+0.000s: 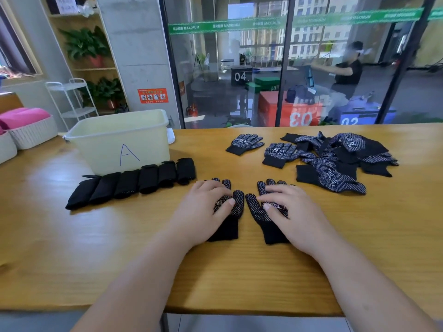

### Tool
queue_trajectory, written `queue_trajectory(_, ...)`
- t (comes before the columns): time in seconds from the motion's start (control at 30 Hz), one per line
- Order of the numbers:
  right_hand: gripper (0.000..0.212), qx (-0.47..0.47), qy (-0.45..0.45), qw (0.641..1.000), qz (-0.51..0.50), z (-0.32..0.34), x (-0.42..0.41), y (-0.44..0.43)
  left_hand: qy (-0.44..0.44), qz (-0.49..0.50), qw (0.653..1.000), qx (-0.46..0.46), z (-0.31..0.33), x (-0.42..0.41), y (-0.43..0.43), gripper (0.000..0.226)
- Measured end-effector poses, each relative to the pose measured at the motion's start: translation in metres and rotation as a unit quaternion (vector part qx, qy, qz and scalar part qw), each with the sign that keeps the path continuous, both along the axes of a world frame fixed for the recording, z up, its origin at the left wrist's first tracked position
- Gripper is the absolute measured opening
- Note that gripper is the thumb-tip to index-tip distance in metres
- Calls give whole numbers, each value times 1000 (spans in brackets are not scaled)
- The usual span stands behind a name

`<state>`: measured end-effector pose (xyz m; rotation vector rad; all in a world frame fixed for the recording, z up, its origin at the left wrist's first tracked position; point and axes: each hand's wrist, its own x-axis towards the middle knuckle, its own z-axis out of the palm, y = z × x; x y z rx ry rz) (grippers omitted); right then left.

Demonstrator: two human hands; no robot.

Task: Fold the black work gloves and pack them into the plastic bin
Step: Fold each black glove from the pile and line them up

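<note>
**Glove Folding Station: Both Hands on One Flat Pair**

The plastic bin (96, 144), pale yellow and marked "A", stands on the bench (239, 271). A row of folded gloves (131, 184) lies just in front of the bin, running along its front wall, with the row's far end close to it.

Right of the bin and nearer the person, the left hand (203, 209) lies flat, fingers straight, pressing on the left glove (226, 230). Further right of the bin, the right hand (290, 212) lies equally flat on the right glove (273, 232). Neither hand grips anything. The two gloves lie dotted side up, cuffs toward the person, close together but apart.

Well to the right of the bin, a loose pile of unfolded gloves (335, 159) lies on the bench.
</note>
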<state>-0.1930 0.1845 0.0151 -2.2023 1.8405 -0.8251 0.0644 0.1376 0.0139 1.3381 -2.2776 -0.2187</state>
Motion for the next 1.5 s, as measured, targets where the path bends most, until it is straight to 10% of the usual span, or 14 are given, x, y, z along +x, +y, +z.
queue_trajectory(0.13, 27, 24, 56, 998, 8, -2, -7, 1, 60, -33, 998, -1, -2, 15, 3, 6)
queue_trajectory(0.63, 21, -56, -49, 996, -50, -3, -6, -4, 53, -9, 998, 20, -2, 11, 1, 9)
queue_trajectory(0.9, 55, -37, -71, 996, 26, 1, 27, 2, 290, 20, 956, 42, 10, -8, 14, 9)
queue_trajectory(1.03, 19, -17, -114, 992, 46, -1, 31, -1, 327, -12, 943, 57, 10, -16, 18, 10)
queue_trajectory(1.23, 5, -58, -497, 856, -130, 21, -6, -2, 249, -10, 968, -5, -1, -15, 12, 8)
queue_trajectory(1.5, 17, -96, -476, 831, -272, 11, -33, -9, -31, -58, 998, -18, -2, -41, 1, 69)
